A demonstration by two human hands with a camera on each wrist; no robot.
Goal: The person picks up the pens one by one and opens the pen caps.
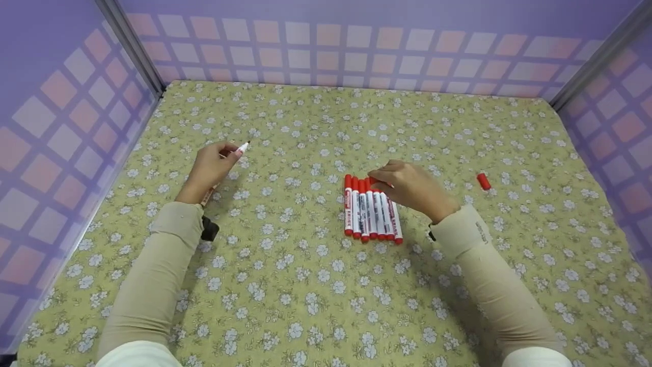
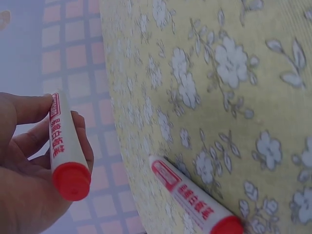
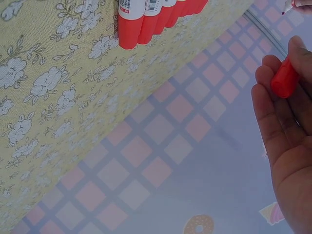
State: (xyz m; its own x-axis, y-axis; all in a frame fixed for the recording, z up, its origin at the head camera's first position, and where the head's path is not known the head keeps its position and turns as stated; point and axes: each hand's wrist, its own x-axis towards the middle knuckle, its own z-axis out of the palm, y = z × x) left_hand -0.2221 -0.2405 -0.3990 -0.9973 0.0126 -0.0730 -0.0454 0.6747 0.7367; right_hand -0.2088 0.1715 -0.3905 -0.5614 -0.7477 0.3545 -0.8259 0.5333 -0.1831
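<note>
Left hand: uncapped marker gripped in curled fingers.
Right hand: red cap pinched, above marker row.
Cloth: loose cap lying apart.

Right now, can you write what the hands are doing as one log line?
left hand: holds uncapped marker | right hand: pinches red cap over marker row | loose cap: on cloth

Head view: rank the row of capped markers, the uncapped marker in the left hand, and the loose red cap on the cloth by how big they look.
1. Row of capped markers, largest.
2. Uncapped marker in the left hand; partly hidden by the fingers, so its length is unsure.
3. Loose red cap, smallest.
</note>
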